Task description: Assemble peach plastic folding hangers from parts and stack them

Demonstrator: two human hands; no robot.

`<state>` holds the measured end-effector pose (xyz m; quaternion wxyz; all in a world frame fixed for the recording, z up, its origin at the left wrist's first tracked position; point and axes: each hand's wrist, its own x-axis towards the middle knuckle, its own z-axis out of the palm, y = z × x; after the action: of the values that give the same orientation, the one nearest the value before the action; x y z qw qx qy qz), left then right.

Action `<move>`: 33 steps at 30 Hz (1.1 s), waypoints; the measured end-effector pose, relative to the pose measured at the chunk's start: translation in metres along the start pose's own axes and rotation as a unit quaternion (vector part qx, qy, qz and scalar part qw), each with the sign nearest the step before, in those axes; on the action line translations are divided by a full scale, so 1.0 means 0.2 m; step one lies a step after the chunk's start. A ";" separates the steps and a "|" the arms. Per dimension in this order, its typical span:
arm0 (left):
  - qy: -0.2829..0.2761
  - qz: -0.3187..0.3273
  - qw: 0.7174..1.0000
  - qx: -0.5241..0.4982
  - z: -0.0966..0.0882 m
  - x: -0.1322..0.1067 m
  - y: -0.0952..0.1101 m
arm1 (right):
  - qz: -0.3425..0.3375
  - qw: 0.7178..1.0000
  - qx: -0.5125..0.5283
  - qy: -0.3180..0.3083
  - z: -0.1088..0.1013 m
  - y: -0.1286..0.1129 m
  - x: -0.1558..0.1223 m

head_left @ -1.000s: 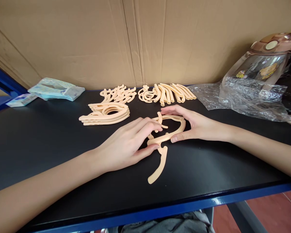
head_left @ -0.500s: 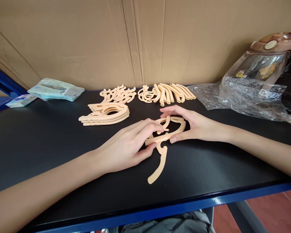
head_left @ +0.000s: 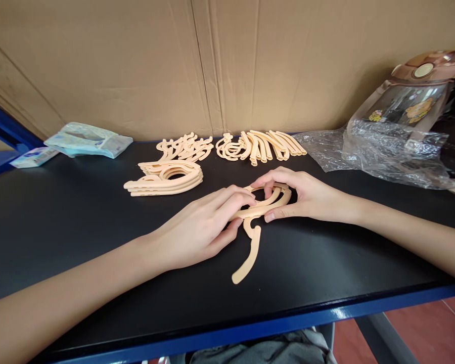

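A light-blue packet [head_left: 87, 139] lies far left on the black desk [head_left: 79, 217]. Next, a stack of cream pieces [head_left: 167, 182] sits just nearer than some loose hooked parts [head_left: 185, 146]. At the middle, the left hand [head_left: 208, 222] is clamped on the left side of a curved cream assembly [head_left: 262, 209], the right hand [head_left: 299, 194] on its right. Far right, crumpled clear plastic [head_left: 394, 156] touches a bottle [head_left: 426, 73].

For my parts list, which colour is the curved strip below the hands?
The strip is pale peach-beige, best seen in the head view.
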<state>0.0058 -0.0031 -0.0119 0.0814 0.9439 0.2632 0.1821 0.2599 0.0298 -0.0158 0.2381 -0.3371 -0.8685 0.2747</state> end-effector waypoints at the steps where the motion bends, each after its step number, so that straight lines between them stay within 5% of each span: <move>1: 0.000 0.002 1.000 -0.001 0.00 0.00 0.00 | 0.001 1.000 0.002 -0.004 0.00 0.00 0.00; 10: 0.022 -0.007 1.000 0.014 0.01 0.00 0.00 | 0.019 1.000 0.021 0.003 0.00 0.00 0.00; 19: 0.089 -0.043 0.971 0.218 -0.01 0.00 -0.01 | 0.030 0.997 0.063 0.036 -0.01 -0.03 0.00; 27: 0.038 -0.123 0.984 0.120 0.00 0.00 -0.01 | 0.012 0.996 0.068 0.060 -0.01 -0.05 -0.01; 33: 0.004 -0.148 0.989 0.011 0.00 0.01 -0.02 | -0.021 0.997 0.080 -0.009 -0.01 -0.09 -0.02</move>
<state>0.0042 0.0017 -0.0120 0.0966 0.8945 0.4026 0.1689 0.2543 0.0164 -0.0039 0.2622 -0.2962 -0.8528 0.3410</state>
